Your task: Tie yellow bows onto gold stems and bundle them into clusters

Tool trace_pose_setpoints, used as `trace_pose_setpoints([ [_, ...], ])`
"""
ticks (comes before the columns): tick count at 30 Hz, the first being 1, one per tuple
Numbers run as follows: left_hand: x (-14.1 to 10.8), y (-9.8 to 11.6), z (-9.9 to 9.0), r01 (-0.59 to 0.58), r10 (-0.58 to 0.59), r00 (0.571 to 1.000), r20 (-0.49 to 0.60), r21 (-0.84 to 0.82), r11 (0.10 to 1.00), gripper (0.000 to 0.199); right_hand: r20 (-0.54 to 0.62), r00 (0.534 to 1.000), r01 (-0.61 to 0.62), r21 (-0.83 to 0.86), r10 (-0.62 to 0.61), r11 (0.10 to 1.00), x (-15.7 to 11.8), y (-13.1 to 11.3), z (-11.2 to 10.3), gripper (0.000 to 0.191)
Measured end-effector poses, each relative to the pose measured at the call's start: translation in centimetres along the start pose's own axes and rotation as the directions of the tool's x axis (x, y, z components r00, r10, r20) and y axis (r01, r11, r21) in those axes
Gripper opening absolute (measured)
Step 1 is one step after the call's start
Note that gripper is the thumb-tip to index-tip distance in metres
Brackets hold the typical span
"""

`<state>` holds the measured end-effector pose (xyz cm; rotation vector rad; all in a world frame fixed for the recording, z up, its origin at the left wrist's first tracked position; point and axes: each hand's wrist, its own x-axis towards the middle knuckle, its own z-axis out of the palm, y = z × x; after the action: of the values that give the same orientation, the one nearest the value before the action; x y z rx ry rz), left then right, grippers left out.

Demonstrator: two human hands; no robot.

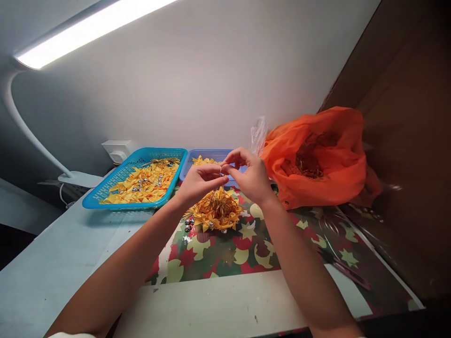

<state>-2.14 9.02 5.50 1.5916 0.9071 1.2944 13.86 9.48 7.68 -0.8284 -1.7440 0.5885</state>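
Observation:
My left hand and my right hand meet at their fingertips, raised above the middle of the table. Thumb and forefinger are pinched together on each; whatever lies between them is too small to make out. Just below is a heap of yellow ribbon bows with a bundle of thin gold ties on top. Small silver bells lie at the heap's left and front edges. Behind my hands stands a lavender basket holding more yellow pieces, partly hidden by my fingers.
A blue basket of yellow bows, bells and gold ties stands at the left. An orange bag with gold strands inside sits at the right. Scissors lie on the patterned sheet. A white lamp arches over the left side.

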Motion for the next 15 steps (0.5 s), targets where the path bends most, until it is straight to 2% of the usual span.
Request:
trace_pose_setpoints([
  [5,0.0,-0.4,-0.3,0.072,-0.074,0.997,0.019,0.075,0.995,0.025,0.038,0.999,0.011,-0.002,-0.01,1.0,-0.1,0.5,0.3,0.012],
  [9,0.1,-1.0,-0.6,0.109,-0.11,0.994,0.0,0.096,0.989,0.03,0.032,0.999,-0.027,0.037,0.026,0.999,0.0,1.3,0.1,0.012],
  [13,0.3,-1.4,-0.7,0.153,-0.154,0.988,0.007,0.108,0.982,0.037,-0.001,0.998,-0.065,0.007,0.065,0.998,0.3,2.2,-0.5,0.005],
  [15,0.4,-1.5,-0.8,0.163,-0.167,0.986,0.018,0.123,0.979,0.04,0.023,0.993,-0.112,-0.028,0.113,0.993,0.4,2.5,-0.9,0.006],
])
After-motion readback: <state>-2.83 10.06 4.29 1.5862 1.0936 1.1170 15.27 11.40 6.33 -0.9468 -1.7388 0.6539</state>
